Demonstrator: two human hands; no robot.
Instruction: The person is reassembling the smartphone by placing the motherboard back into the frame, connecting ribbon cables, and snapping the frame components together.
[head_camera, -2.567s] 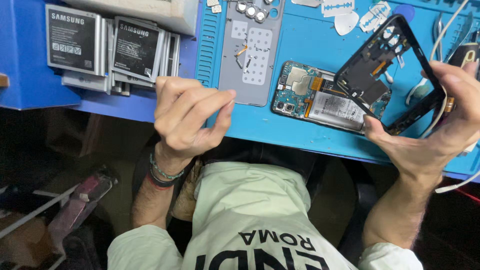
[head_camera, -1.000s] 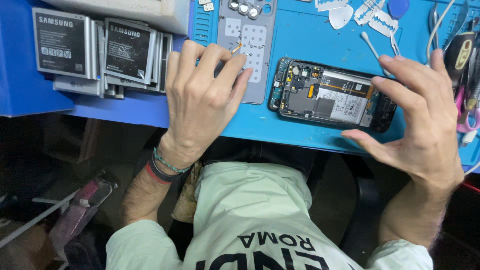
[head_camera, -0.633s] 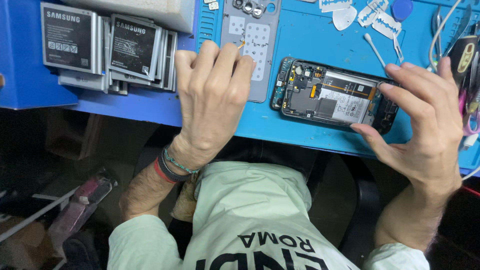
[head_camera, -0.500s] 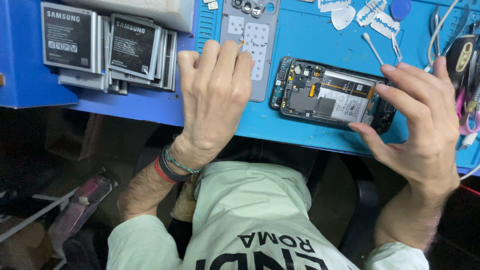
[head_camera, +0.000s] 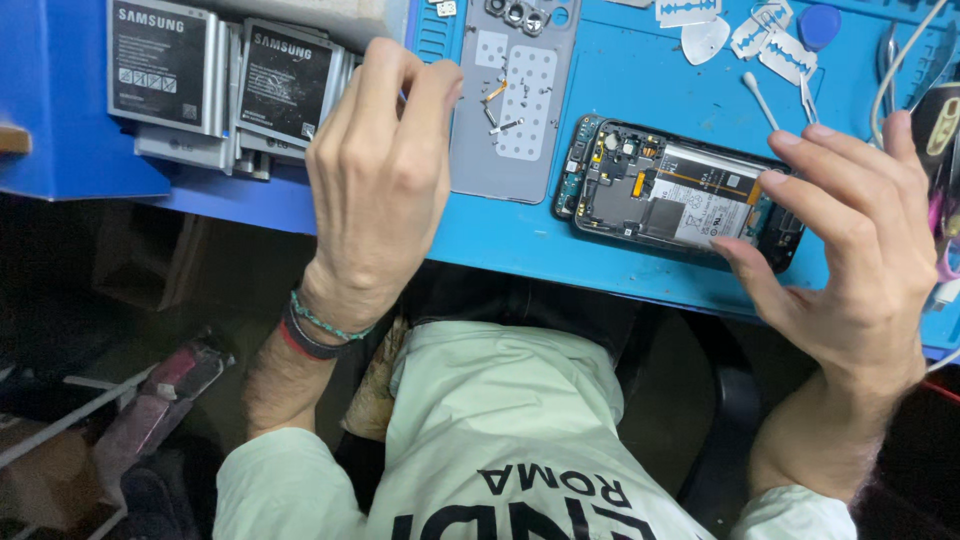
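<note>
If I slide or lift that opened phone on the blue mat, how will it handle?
The opened phone lies flat, a thin slab, so it probably slides rather than tips or rolls. Its back is off, with circuit board and battery exposed, so it is likely fragile there; hold it by the edges. The right hand fingertips sit at its near edge, and the blue mat may resist sliding.

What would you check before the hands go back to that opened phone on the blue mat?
1. Opened black phone with its back removed lies flat on the blue work mat: ok.
2. Right hand empty, fingertips at the phone's near edge: ok.
3. Left hand over the grey screw tray; whether it holds anything: cannot tell.
4. Small loose parts rest on the tray: ok.
5. Loose razor blades lie close above the phone: not ok.
</note>
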